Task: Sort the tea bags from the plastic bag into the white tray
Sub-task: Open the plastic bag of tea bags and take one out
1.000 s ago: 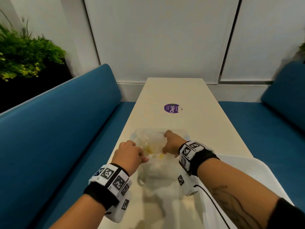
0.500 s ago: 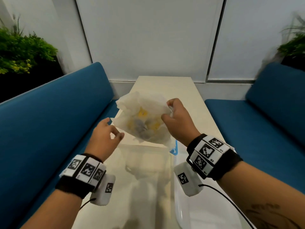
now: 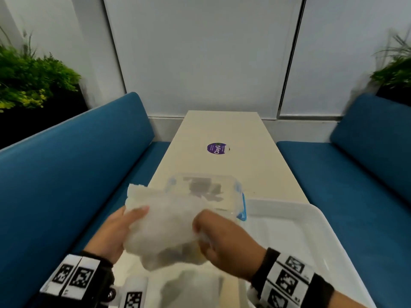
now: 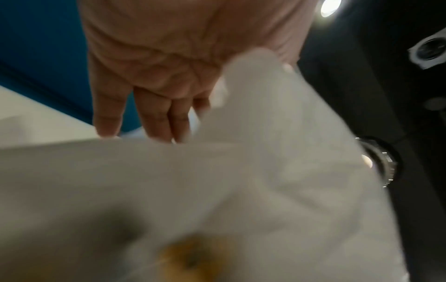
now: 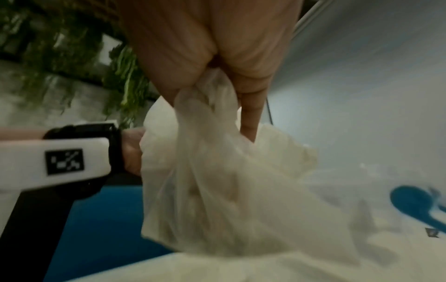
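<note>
A translucent white plastic bag (image 3: pixel 164 227) hangs in the air between both hands, above the near end of the table. Dark and yellowish tea bags (image 3: pixel 178 252) show dimly through its lower part, and one yellow tea bag (image 4: pixel 190 261) shows blurred in the left wrist view. My right hand (image 3: pixel 220 238) grips the plastic bag's (image 5: pixel 217 181) gathered end in a fist. My left hand (image 3: pixel 120 232) holds the other side, thumb on top and straight fingers (image 4: pixel 154 118) beneath. The white tray (image 3: pixel 311 230) lies to the right of the bag.
A clear plastic box (image 3: pixel 200 192) with a blue latch (image 3: pixel 243 207) stands on the cream table (image 3: pixel 222 130) just beyond the bag. A purple round sticker (image 3: pixel 217 148) lies farther off. Blue benches (image 3: pixel 66 174) run along both sides.
The bag has come down and nearer to me, over the table's near end. My left hand, apart from it half a second ago, now holds its left side.
</note>
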A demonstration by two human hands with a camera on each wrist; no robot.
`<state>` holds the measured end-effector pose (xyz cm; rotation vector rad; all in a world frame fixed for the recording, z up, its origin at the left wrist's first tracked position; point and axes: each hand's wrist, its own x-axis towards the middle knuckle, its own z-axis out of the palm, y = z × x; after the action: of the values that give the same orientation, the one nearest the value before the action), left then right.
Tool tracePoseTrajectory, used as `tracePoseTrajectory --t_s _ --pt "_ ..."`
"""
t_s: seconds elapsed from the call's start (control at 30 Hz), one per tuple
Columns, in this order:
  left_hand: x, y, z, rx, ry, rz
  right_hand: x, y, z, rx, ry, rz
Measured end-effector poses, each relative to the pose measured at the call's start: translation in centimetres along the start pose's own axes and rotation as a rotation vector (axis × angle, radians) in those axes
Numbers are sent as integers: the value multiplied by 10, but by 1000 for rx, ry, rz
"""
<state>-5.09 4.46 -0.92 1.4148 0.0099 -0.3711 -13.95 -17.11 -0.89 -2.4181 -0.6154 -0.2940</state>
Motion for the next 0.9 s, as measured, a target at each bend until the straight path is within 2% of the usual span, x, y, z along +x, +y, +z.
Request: tracePoseTrajectory --t_s 0.07,0.1,0.17,0.23,0.27,0.33,0.4,0.53,0.63,0.7,0.77,0.8,0.83,0.9 --pt "3 -14 -14 -4 29 -23 1 -1 10 -99 -181 8" --pt "4 -19 -20 10 16 -36 3 -1 11 -117 -217 84" --pt "3 -23 -29 29 -34 -44 12 5 9 -173 -87 273" --pt "5 -24 -34 17 -91 -9 21 22 5 -382 13 431" --pt "7 -22 -34 23 -95 19 25 31 5 -490 -26 507" --pt "10 -16 -32 52 -97 75 34 47 9 -672 -199 619" --pt "14 -10 -27 54 -102 133 43 57 14 -764 -261 648" --pt "14 2 -12 92 -112 235 65 63 19 -788 -251 645" --pt "12 8 -4 98 -134 312 79 60 12 -666 -236 692" --pt "9 16 2 78 -121 367 87 47 -2 -441 -56 700" --pt "5 23 8 0 -108 418 90 24 -22 -134 129 597" --pt "3 25 11 -38 -101 443 89 11 -33 49 135 532" --pt "0 26 14 -66 -92 459 86 -2 -42 204 69 490" --pt "-3 27 19 -105 -70 488 77 -18 -56 253 -156 458"
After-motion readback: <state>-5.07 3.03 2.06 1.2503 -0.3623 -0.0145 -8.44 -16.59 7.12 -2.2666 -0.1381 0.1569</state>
